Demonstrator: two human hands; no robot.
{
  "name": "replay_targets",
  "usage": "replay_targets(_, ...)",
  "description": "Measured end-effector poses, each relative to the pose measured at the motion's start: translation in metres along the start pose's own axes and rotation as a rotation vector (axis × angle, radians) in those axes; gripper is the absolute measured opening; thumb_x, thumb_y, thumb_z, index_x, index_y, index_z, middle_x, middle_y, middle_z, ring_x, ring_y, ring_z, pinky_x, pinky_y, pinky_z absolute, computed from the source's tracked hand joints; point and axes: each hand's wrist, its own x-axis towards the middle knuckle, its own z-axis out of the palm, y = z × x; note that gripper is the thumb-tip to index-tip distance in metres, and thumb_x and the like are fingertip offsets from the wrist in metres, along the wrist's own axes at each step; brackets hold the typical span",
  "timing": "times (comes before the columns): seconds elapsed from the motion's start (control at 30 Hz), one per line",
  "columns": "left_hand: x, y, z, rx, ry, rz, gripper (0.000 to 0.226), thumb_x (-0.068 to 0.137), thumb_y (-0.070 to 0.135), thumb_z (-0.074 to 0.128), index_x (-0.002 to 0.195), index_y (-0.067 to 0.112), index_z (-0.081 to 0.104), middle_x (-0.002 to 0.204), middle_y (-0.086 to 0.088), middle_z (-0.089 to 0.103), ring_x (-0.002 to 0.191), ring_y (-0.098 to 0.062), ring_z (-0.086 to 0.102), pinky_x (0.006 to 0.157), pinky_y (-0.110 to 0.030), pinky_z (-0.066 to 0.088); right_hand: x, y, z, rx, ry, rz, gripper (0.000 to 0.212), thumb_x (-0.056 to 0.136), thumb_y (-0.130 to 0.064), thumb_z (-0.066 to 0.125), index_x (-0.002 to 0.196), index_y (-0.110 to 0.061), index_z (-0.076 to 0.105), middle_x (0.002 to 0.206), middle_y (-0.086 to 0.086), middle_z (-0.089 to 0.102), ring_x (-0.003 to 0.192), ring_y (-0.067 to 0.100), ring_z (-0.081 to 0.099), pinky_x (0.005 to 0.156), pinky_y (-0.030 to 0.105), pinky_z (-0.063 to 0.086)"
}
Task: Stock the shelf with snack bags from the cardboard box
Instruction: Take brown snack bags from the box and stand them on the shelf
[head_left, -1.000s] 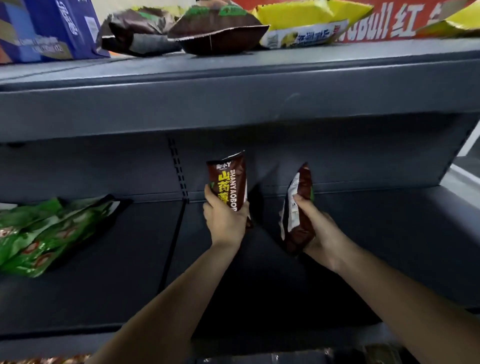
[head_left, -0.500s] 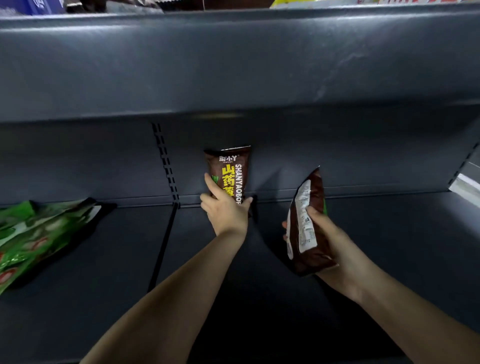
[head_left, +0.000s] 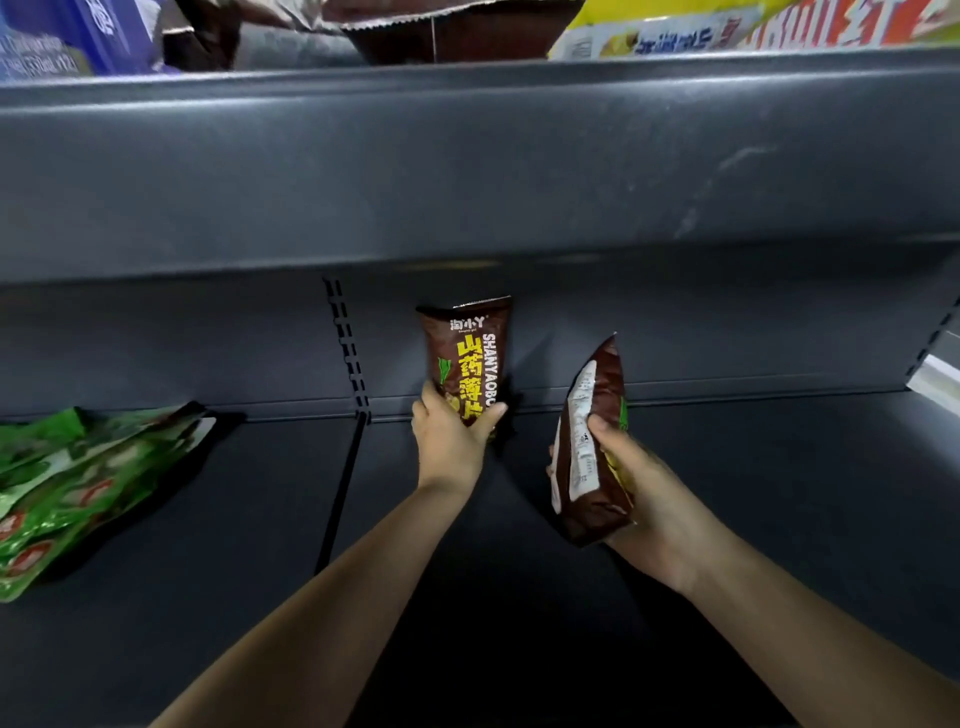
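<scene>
Left hand (head_left: 449, 441) fingers clamp an upright brown bag (head_left: 467, 358) at twelve o'clock against the shelf (head_left: 727, 467) back; right hand (head_left: 644, 499) fingers clamp a second bag (head_left: 589, 467) at three. Released, the upright bag may topple forward.

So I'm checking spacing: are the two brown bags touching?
Apart. The head view shows dark shelf wall between the left bag and the right bag.

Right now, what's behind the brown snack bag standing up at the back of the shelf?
Just the grey back wall of the shelf. The brown snack bag stands against it, held by the left hand. The bag hides the patch of wall right behind it.
</scene>
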Motion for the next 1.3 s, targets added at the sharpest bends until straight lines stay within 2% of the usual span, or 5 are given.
replay_targets(0.23,-0.014,0.002,-0.027,0.032,0.049,0.179,0.054,0.096,0.026,0.050,0.142,0.004,0.032,0.138,-0.012,0.036,0.131,-0.024,0.037,0.109,-0.031,0.033,0.012,0.011,0.020,-0.121,0.037,-0.192,0.055,0.074,-0.031,0.075,0.124,-0.025,0.054,0.116,0.001,0.070,0.103,0.017,0.068,0.084,0.033,0.053)
replay_targets(0.4,-0.021,0.018,-0.051,-0.121,-0.035,0.390,0.028,0.098,0.031,0.041,0.111,0.015,0.060,0.102,0.004,0.062,0.095,-0.002,0.055,0.081,-0.015,0.040,0.038,0.026,0.054,-0.609,0.186,-0.558,0.056,0.079,-0.013,0.074,0.123,-0.022,0.041,0.108,-0.004,0.061,0.090,-0.004,0.063,0.071,0.009,0.048)
replay_targets(0.57,-0.014,0.031,-0.056,-0.308,-0.172,0.257,0.012,0.089,0.029,0.061,0.099,0.022,0.060,0.093,0.009,0.069,0.085,0.002,0.065,0.073,-0.011,0.049,0.060,0.048,0.071,-0.919,0.321,-0.761,0.077,0.075,-0.021,0.075,0.139,-0.018,0.032,0.130,0.001,0.047,0.124,0.020,0.048,0.098,0.041,0.045)
replay_targets(0.77,0.010,0.040,-0.060,-0.324,-0.219,0.121,0.016,0.094,0.031,0.052,0.099,0.016,0.057,0.093,0.003,0.068,0.083,-0.003,0.065,0.069,-0.013,0.051,0.068,0.062,0.069,-1.156,0.377,-0.682,0.109,0.066,-0.042,0.080,0.148,-0.022,0.011,0.131,0.001,0.039,0.127,0.020,0.038,0.103,0.044,0.041)
replay_targets(1.3,0.030,0.031,-0.056,-0.090,-0.087,0.119,0.036,0.094,0.034,0.051,0.112,0.003,0.053,0.109,-0.010,0.063,0.103,-0.022,0.062,0.074,-0.027,0.050,0.082,0.063,0.069,-1.373,0.386,-0.600,0.103,0.076,-0.047,0.074,0.148,-0.013,0.009,0.141,0.005,0.038,0.132,0.021,0.039,0.102,0.039,0.037)
